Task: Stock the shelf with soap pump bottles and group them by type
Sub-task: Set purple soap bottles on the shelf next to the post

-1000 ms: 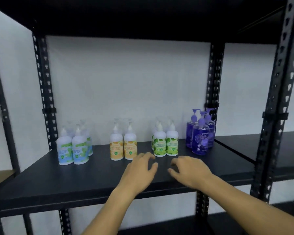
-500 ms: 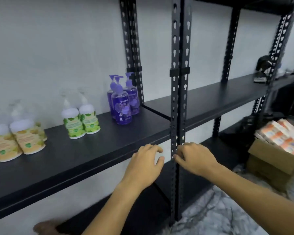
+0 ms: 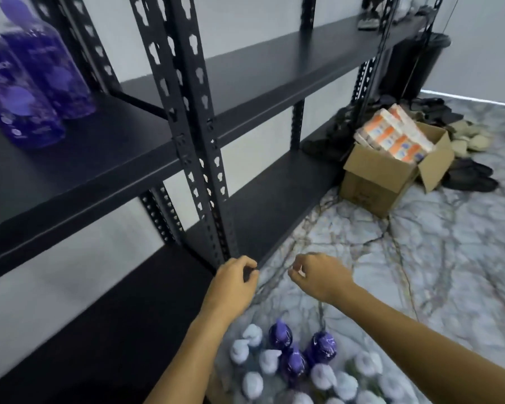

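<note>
Left hand [image 3: 236, 282] and right hand [image 3: 318, 277] are hovering side by side, apart from each other, above the marble floor [image 3: 438, 258], in front of the black upright post [image 3: 187, 118] of the shelving. Both hands are showing loosely curled fingers and are holding nothing; neither is touching a bottle. Below the forearms, a cluster of soap pump bottles [image 3: 298, 371] is standing at the bottom of the view, seen from above: several with pale white pump tops, and three purple ones [image 3: 321, 346] among them. What the cluster is standing in cannot be made out. At upper left, two purple pump bottles [image 3: 32, 83] are standing close together on the black shelf [image 3: 105, 158], blurred by camera motion. To the right, an open cardboard box [image 3: 376, 176] is sitting on the floor beside the shelf's lower level, holding orange-and-white packets [image 3: 397, 135]. Behind the box, dark and pale footwear [image 3: 470, 158] is lying in a heap on the floor.
</note>
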A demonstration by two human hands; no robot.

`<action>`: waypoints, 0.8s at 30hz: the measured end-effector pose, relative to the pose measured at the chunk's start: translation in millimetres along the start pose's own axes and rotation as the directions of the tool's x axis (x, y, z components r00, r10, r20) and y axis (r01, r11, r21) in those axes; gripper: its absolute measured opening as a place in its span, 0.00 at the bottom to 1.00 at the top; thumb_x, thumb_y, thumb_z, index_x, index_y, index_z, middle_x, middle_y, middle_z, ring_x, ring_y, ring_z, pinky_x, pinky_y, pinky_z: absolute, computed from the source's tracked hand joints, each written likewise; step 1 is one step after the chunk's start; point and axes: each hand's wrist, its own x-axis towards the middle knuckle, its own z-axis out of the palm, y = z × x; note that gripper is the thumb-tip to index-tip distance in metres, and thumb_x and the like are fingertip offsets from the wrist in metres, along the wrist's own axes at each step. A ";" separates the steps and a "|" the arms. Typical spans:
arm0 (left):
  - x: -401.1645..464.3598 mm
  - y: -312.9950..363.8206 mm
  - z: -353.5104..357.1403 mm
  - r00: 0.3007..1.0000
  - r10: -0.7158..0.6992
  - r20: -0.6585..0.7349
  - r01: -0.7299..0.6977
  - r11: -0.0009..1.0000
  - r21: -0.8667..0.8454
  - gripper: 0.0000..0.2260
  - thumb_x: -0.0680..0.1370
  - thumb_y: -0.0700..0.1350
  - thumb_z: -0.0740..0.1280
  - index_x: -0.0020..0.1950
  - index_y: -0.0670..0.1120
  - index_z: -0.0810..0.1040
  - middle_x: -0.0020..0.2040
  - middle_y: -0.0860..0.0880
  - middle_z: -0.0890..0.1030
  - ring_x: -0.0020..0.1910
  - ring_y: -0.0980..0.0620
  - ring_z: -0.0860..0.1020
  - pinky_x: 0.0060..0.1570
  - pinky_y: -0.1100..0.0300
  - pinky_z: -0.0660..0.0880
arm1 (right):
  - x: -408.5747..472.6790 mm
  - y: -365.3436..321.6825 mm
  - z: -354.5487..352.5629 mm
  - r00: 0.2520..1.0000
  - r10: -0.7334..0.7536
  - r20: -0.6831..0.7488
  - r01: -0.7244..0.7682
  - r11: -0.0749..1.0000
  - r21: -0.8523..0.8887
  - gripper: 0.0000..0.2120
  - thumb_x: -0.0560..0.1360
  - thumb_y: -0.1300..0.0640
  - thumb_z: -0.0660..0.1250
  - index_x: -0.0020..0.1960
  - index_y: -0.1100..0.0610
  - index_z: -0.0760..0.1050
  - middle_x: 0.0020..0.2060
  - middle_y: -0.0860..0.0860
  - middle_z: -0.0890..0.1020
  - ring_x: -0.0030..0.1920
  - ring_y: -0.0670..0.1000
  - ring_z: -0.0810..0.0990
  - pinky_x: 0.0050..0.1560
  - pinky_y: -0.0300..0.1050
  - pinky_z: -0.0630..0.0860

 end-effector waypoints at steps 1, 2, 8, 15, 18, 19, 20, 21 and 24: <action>2.8 -9.5 12.3 0.999 -0.035 0.020 0.035 0.999 -0.019 0.08 0.80 0.48 0.64 0.57 0.51 0.79 0.53 0.52 0.78 0.45 0.54 0.77 0.52 0.55 0.76 | -2.0 4.6 13.4 0.999 0.019 0.031 -0.019 1.000 0.008 0.16 0.79 0.42 0.58 0.53 0.50 0.79 0.52 0.52 0.83 0.52 0.56 0.81 0.47 0.47 0.76; 3.7 -18.8 23.0 0.996 -0.073 0.044 0.074 0.997 -0.033 0.07 0.80 0.47 0.64 0.56 0.51 0.79 0.53 0.52 0.78 0.46 0.53 0.77 0.52 0.53 0.76 | -3.8 8.4 26.4 0.997 0.035 0.062 -0.036 0.999 0.014 0.16 0.79 0.42 0.58 0.54 0.50 0.79 0.52 0.52 0.83 0.52 0.56 0.81 0.47 0.47 0.75; 1.0 -90.1 73.4 0.937 -0.295 0.189 0.298 0.955 0.013 0.09 0.79 0.47 0.65 0.58 0.47 0.77 0.55 0.46 0.81 0.55 0.46 0.79 0.53 0.55 0.74 | -5.3 16.4 98.4 0.954 0.104 0.280 -0.123 0.991 0.049 0.17 0.80 0.43 0.59 0.59 0.52 0.77 0.55 0.54 0.82 0.55 0.58 0.80 0.48 0.47 0.74; -2.7 -144.6 104.5 0.849 -0.422 0.317 0.440 0.898 0.015 0.15 0.79 0.42 0.65 0.65 0.46 0.74 0.62 0.47 0.79 0.59 0.48 0.77 0.49 0.65 0.67 | -5.5 10.3 158.3 0.869 0.233 0.437 -0.329 0.931 0.157 0.20 0.79 0.45 0.61 0.67 0.53 0.72 0.59 0.54 0.80 0.59 0.57 0.79 0.54 0.48 0.75; -4.6 -153.6 118.5 0.823 -0.432 0.368 0.465 0.885 0.000 0.18 0.78 0.40 0.65 0.68 0.44 0.72 0.63 0.45 0.78 0.61 0.47 0.76 0.49 0.66 0.67 | -4.2 7.5 179.1 0.831 0.287 0.476 -0.434 0.870 0.233 0.20 0.78 0.49 0.64 0.67 0.57 0.73 0.57 0.56 0.81 0.58 0.58 0.78 0.55 0.47 0.74; -4.1 -156.0 122.0 0.822 -0.430 0.373 0.464 0.886 -0.002 0.18 0.78 0.39 0.65 0.68 0.44 0.72 0.63 0.44 0.77 0.60 0.47 0.76 0.48 0.66 0.66 | -3.9 6.8 184.5 0.823 0.301 0.483 -0.458 0.853 0.249 0.20 0.78 0.51 0.64 0.67 0.58 0.73 0.57 0.56 0.81 0.58 0.58 0.78 0.53 0.45 0.73; -3.2 -158.2 124.4 0.820 -0.431 0.376 0.470 0.883 -0.011 0.17 0.78 0.39 0.64 0.68 0.44 0.71 0.63 0.44 0.77 0.58 0.48 0.75 0.48 0.66 0.66 | -3.5 6.4 189.4 0.815 0.316 0.486 -0.480 0.837 0.261 0.19 0.79 0.51 0.64 0.67 0.58 0.73 0.56 0.56 0.82 0.58 0.58 0.78 0.51 0.44 0.71; -2.0 -160.1 127.2 0.818 -0.432 0.380 0.478 0.878 -0.029 0.17 0.78 0.39 0.64 0.68 0.44 0.71 0.63 0.45 0.76 0.58 0.48 0.75 0.49 0.66 0.66 | -2.8 5.9 193.0 0.809 0.329 0.487 -0.500 0.821 0.275 0.19 0.79 0.52 0.64 0.67 0.58 0.73 0.55 0.56 0.83 0.57 0.57 0.79 0.49 0.43 0.69; 0.7 -165.5 133.8 0.809 -0.436 0.394 0.502 0.861 -0.078 0.18 0.78 0.38 0.63 0.68 0.44 0.71 0.63 0.46 0.76 0.57 0.51 0.73 0.54 0.63 0.68 | -0.9 5.2 198.2 0.793 0.361 0.490 -0.555 0.759 0.339 0.19 0.78 0.52 0.65 0.67 0.57 0.74 0.50 0.53 0.82 0.50 0.53 0.78 0.48 0.40 0.66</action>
